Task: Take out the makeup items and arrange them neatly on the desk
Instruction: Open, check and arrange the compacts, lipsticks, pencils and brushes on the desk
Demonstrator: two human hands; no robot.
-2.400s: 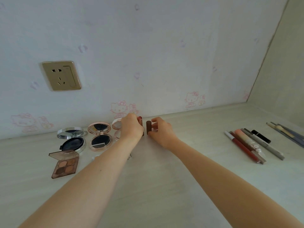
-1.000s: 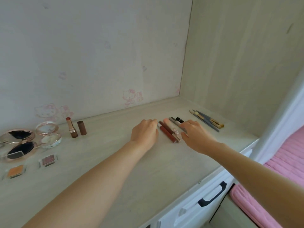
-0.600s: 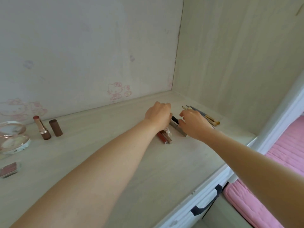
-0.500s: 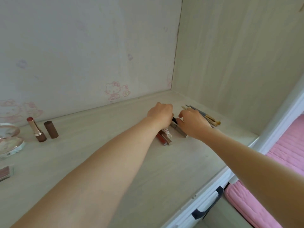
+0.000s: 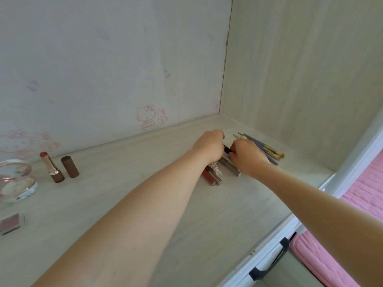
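My left hand and my right hand meet knuckles-up over a row of slim makeup sticks near the desk's right end. A short black tube shows between them, and the curled fingers of both hands pinch its ends. Below the hands lie a red lip pencil, a pink tube with a bunny charm and a grey pen. Several makeup brushes lie just right of my right hand. At far left stand an uncapped lipstick and its brown cap.
An open round compact and a small eyeshadow pan sit at the left edge. The side panel closes off the desk on the right. Below the front edge are a drawer with a dark handle and pink bedding.
Both hands left the lipstick and cap at the left, moved right to the row of sticks, and closed in on the short black tube. The view swung right.
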